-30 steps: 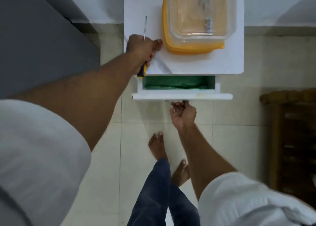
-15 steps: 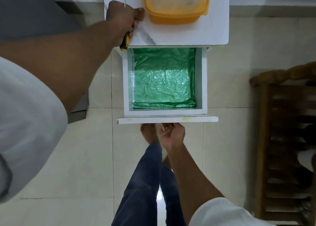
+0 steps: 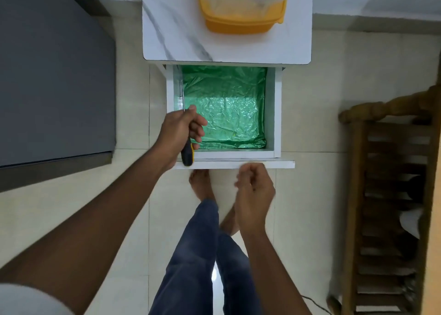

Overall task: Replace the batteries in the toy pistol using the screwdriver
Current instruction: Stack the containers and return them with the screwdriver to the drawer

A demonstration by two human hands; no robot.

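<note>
My left hand [image 3: 180, 129] grips a screwdriver [image 3: 186, 156] with a black and yellow handle. Its thin metal shaft points away from me along the left inner wall of the open white drawer [image 3: 272, 114]. The hand hovers over the drawer's near left corner. Green crinkled plastic lines the drawer's floor [image 3: 229, 104], and nothing else lies in it. My right hand [image 3: 254, 193] is loosely closed just in front of the drawer's front panel, apart from it, holding nothing. No toy pistol or loose batteries are visible.
A small white marble-patterned table [image 3: 171, 28] carries the drawer. On its top stands a clear container over an orange lid [image 3: 241, 7]. A grey cabinet [image 3: 55, 71] is at the left and a wooden rack [image 3: 391, 195] at the right. My bare feet stand below the drawer.
The drawer was pulled out fully. My left hand carried the screwdriver from the tabletop down over the drawer's left side. My right hand let go of the drawer front.
</note>
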